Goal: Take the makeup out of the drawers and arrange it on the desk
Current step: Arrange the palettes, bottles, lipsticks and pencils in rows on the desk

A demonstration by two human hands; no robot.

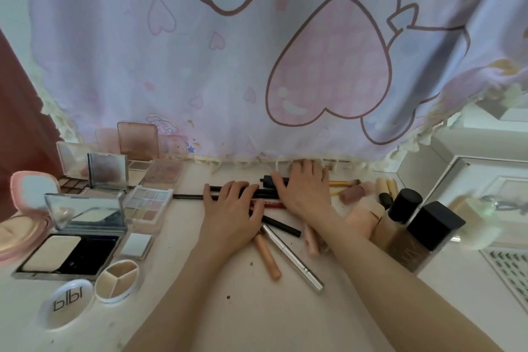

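Two hands flat on pencils: left hand (233,210) and right hand (304,190), fingers spread, pressing black pencils (257,194) on desk (214,308). Step, likely: aligning pencils in row. Next: gather loose silver pen (294,258) and peach tube (267,257). Palettes (148,203) sit left, bottles (428,234) right.

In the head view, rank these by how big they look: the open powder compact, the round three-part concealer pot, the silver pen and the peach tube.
1. Open powder compact, largest.
2. Concealer pot.
3. Silver pen, longer but thin.
4. Peach tube, smallest.
Pot versus pen is unsure.
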